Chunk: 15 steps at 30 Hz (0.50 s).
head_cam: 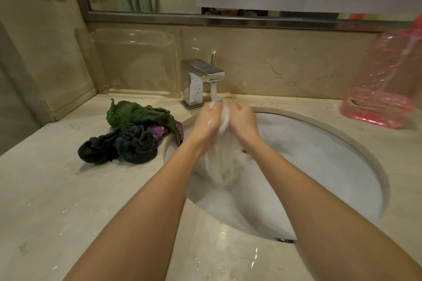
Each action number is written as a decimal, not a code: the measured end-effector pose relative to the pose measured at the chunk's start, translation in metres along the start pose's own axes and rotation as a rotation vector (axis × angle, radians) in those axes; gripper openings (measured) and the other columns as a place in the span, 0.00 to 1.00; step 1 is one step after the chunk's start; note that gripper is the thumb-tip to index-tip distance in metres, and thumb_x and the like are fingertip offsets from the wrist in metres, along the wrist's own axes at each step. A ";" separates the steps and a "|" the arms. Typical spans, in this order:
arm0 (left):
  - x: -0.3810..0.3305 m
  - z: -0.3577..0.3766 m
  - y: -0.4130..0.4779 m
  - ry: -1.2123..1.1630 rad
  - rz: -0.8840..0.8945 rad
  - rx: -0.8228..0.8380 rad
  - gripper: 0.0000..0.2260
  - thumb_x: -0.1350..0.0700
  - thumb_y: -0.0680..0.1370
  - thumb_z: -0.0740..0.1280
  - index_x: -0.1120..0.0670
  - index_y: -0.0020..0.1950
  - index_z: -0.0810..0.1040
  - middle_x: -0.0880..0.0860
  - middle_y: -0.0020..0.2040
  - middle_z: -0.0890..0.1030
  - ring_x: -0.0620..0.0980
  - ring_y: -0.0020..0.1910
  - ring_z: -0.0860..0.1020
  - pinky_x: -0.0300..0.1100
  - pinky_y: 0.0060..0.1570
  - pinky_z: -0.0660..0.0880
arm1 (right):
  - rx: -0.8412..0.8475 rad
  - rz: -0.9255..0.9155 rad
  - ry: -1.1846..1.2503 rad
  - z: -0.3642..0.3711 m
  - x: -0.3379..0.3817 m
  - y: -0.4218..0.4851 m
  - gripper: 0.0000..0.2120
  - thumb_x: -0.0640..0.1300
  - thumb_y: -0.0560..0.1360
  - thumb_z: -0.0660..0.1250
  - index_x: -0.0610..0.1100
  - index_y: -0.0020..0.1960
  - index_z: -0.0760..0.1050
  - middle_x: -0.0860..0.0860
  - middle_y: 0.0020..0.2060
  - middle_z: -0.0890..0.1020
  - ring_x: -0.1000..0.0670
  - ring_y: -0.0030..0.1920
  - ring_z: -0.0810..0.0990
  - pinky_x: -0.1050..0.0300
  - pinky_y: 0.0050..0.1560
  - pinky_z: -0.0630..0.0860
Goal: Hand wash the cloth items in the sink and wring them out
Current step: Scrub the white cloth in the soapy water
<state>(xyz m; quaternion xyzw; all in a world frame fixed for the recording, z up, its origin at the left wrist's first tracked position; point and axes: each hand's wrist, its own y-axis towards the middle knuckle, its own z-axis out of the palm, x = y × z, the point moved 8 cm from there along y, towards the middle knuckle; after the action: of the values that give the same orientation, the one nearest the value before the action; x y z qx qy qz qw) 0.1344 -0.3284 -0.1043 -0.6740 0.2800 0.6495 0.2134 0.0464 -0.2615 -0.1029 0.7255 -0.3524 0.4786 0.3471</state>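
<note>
- Fingers [213, 108] of your left hand [205, 122] are curled round the bunched top of a wet white cloth [220, 166], and your right hand [243, 121] curls onto the same bunch from the other side, so both grip it between them.
- Your hands sit close together with their backs toward you, raised above the round white sink [319, 166], just under the spout.
- Your bare forearms reach forward from the lower edge of the view and converge at the wrists.
- One left fingertip with a teal nail meets the stream of water [214, 90] running from the square chrome faucet [201, 80].
- Below your grip, the white cloth hangs in a narrow, streaming tail down to the foamy water in the basin.
- To the left of the sink, on the beige marble countertop [68, 189], lies a heap of other cloths: a green terry cloth [134, 113] at the back, a dark grey crumpled cloth [123, 146] in front, and a purple cloth [159, 132] between them.
- An edge of that heap hangs over the sink's left rim, just beside your left wrist.
- On the right, a large pink translucent plastic bottle [383, 82] stands on the countertop, well apart from your hands.
</note>
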 end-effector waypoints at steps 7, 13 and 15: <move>0.017 -0.024 0.006 -0.066 -0.089 -0.021 0.18 0.50 0.81 0.63 0.54 0.68 0.65 0.53 0.57 0.76 0.52 0.55 0.78 0.53 0.60 0.76 | 0.346 0.310 0.185 -0.015 -0.065 0.012 0.27 0.56 0.70 0.75 0.37 0.57 0.76 0.39 0.53 0.81 0.43 0.49 0.81 0.53 0.46 0.76; 0.032 -0.021 0.008 0.281 -0.067 0.215 0.21 0.58 0.78 0.68 0.50 0.69 0.67 0.52 0.62 0.74 0.51 0.56 0.76 0.42 0.48 0.76 | 0.283 0.150 -0.443 -0.024 -0.061 0.010 0.15 0.46 0.73 0.73 0.41 0.54 0.73 0.49 0.46 0.74 0.50 0.44 0.74 0.57 0.41 0.70; 0.036 -0.024 0.011 0.442 -0.044 0.177 0.23 0.57 0.78 0.67 0.51 0.72 0.66 0.53 0.66 0.74 0.53 0.61 0.75 0.44 0.53 0.75 | 0.336 0.257 -0.548 -0.024 -0.079 0.005 0.15 0.50 0.73 0.72 0.39 0.46 0.73 0.46 0.39 0.76 0.48 0.38 0.75 0.56 0.38 0.73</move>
<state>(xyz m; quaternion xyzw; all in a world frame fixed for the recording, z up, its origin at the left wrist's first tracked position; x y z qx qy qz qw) 0.1450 -0.3559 -0.1372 -0.7844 0.3610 0.4544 0.2191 0.0084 -0.2295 -0.1686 0.8236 -0.4376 0.3571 0.0522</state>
